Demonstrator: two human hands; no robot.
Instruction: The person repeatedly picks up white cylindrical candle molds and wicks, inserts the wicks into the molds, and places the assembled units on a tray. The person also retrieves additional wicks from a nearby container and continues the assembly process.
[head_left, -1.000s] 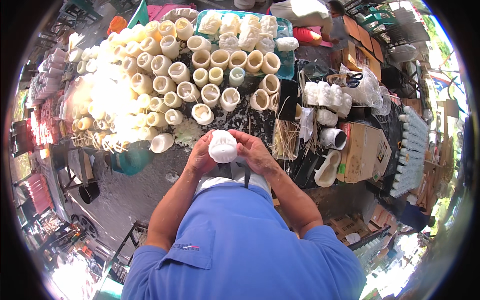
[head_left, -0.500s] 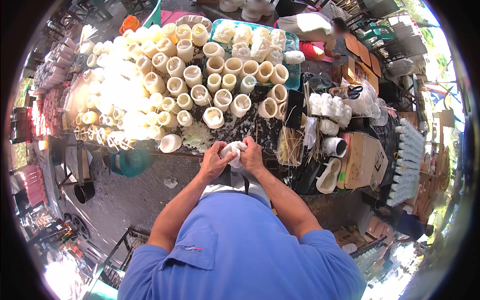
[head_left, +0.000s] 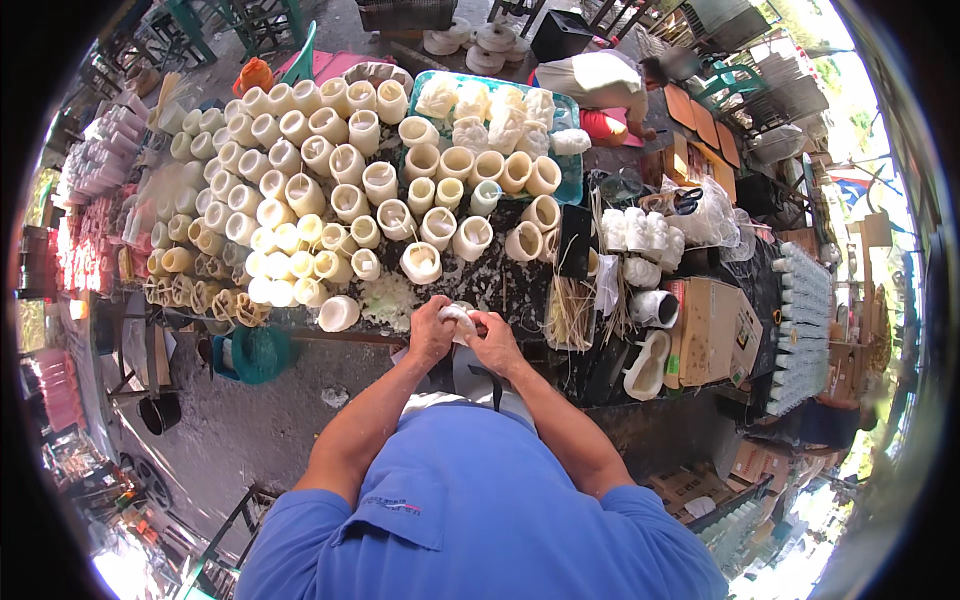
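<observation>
Head view: both hands meet at the near edge of the dark counter (head_left: pixel 520 285). Left hand (head_left: pixel 432 332) and right hand (head_left: pixel 492 342) are closed together on a small white waxy cylinder (head_left: pixel 462 318), now lower and more covered by the fingers than a second ago. Rows of cream hollow candle shells (head_left: pixel 330 200) crowd the counter's left side.

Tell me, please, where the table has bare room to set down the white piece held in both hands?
The free patch is the dark tabletop just beyond the left hand and right hand holding the white piece, bordered by the nearest cream cup, white shavings and the bundle of thin sticks. Farther back and left, cups stand crowded.
</observation>
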